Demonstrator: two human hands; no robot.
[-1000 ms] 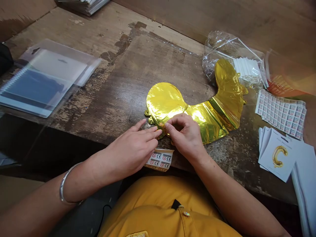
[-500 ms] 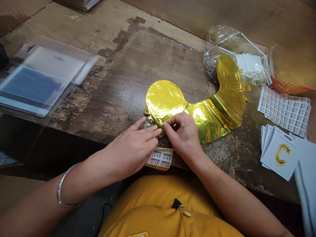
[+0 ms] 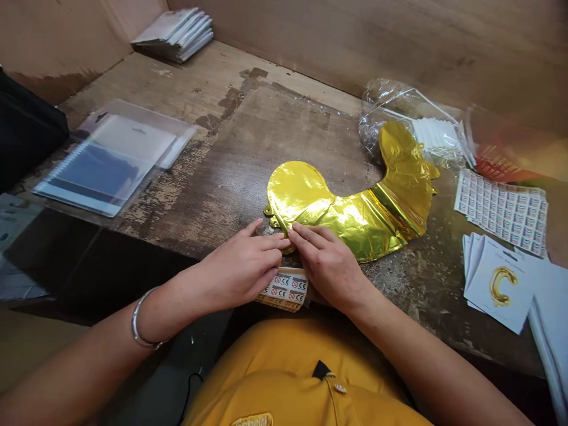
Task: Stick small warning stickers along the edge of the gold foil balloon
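Note:
A flat gold foil balloon [image 3: 355, 216], curved like a C, lies on the worn wooden table [image 3: 213, 189]. At its near left end, my left hand [image 3: 244, 263] rests with fingers stretched out, their tips on the foil edge by the small tabs. My right hand [image 3: 331, 266] lies beside it, fingers extended and pressing on the same spot, the tips of both hands almost touching. Whatever is under the fingertips is hidden. A strip of CE-mark warning stickers [image 3: 288, 288] sits at the table's front edge, partly beneath my left hand.
Clear plastic sleeves [image 3: 110, 160] lie to the left, near a black bag [image 3: 29, 127]. Behind stands a stack of white packets [image 3: 177, 35]. On the right are a plastic bag of white sticks [image 3: 437, 139], sticker sheets [image 3: 501, 210] and cards with a gold C [image 3: 503, 284].
My right hand has gone from a pinch at a small sticker on the foil to fingers laid flat over that place. My left hand stays at the balloon's edge. The view has shifted.

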